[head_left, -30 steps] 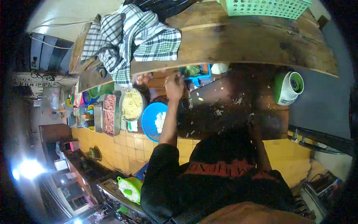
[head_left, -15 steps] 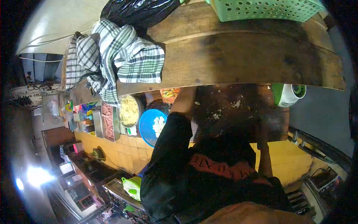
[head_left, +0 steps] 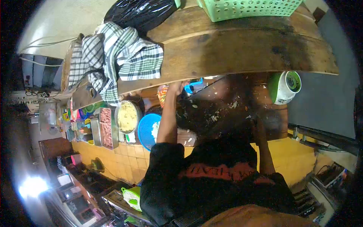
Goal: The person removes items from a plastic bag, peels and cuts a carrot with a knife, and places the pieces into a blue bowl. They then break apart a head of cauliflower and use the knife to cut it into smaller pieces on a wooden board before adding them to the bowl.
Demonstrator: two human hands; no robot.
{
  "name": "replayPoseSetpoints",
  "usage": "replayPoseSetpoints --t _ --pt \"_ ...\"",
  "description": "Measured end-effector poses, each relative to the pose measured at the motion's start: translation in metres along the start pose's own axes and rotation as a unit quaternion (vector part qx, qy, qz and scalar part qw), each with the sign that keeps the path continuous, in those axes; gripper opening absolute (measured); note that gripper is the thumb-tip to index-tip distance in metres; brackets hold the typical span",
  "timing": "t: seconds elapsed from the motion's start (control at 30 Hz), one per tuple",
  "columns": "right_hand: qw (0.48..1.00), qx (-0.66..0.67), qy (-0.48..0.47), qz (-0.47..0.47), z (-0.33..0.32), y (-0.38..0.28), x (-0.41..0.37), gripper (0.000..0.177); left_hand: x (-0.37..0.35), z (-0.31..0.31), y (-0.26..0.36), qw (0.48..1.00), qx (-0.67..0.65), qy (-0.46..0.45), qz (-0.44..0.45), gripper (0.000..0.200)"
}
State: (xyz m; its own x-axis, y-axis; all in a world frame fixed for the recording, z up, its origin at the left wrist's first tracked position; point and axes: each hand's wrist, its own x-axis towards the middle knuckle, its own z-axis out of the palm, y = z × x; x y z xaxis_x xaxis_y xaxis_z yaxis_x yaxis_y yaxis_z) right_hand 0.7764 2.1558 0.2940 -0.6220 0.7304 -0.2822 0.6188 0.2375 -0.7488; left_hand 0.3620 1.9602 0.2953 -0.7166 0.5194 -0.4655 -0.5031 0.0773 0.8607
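Note:
My left hand (head_left: 176,88) is under the shelf's front edge, its fingers closed against a blue plastic piece (head_left: 193,85). The shelf hides part of that piece, so its kind does not show. Below it is a dark, wet-looking work surface (head_left: 204,113) strewn with pale scraps (head_left: 214,118). My right hand (head_left: 261,126) is over the right side of this surface, in deep shadow; its fingers cannot be made out. Beside my left forearm stands a blue colander (head_left: 145,132) with white pieces in it. An orange-and-green packet (head_left: 162,94) lies near my left wrist.
A wooden shelf (head_left: 242,49) crosses above my hands, bearing checkered cloths (head_left: 140,56), a black plastic bag (head_left: 140,15) and a green basket (head_left: 249,9). At left are a bowl of yellowish food (head_left: 127,116) and a metal tray of pink strips (head_left: 106,128). A white-and-green appliance (head_left: 283,89) stands right.
My left arm has swung left and its hand now shows below the shelf, together with the blue piece. The view has shifted slightly. My right arm stays in about the same place.

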Motion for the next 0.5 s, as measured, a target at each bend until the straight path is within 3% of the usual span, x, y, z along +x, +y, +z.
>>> replayPoseSetpoints --t 0.1,0.17,0.2,0.23,0.27,0.33,0.43,0.5 --pt "0.984 -0.116 -0.015 -0.137 0.014 0.008 0.026 0.042 -0.093 0.029 0.018 0.998 -0.049 0.004 0.039 0.034" --pt "0.955 -0.198 -0.029 -0.219 0.027 0.032 0.028 0.042 -0.129 0.030 -0.002 0.994 -0.081 -0.035 0.070 0.033" --pt "0.969 -0.080 -0.054 -0.228 0.050 0.065 0.029 0.042 -0.154 0.043 -0.006 0.996 -0.056 0.018 0.071 0.033" --pt "0.969 0.038 -0.079 -0.233 0.057 0.059 0.018 0.042 -0.165 0.043 -0.021 0.996 -0.081 0.013 0.043 0.031" --pt "0.963 0.019 -0.078 -0.256 0.061 0.053 0.015 0.042 -0.172 0.040 -0.044 0.995 -0.088 -0.007 0.038 0.031" --pt "0.948 -0.035 -0.096 -0.300 0.044 -0.035 0.002 0.042 -0.184 0.046 -0.087 0.992 -0.112 -0.049 0.017 0.033" --pt "0.931 -0.120 -0.099 -0.331 0.040 -0.058 -0.019 0.039 -0.190 0.054 -0.151 0.993 0.079 -0.064 0.060 0.038" --pt "0.919 -0.165 -0.080 -0.349 0.043 -0.054 -0.028 0.033 -0.182 0.052 -0.207 0.993 0.051 -0.074 0.076 0.041"
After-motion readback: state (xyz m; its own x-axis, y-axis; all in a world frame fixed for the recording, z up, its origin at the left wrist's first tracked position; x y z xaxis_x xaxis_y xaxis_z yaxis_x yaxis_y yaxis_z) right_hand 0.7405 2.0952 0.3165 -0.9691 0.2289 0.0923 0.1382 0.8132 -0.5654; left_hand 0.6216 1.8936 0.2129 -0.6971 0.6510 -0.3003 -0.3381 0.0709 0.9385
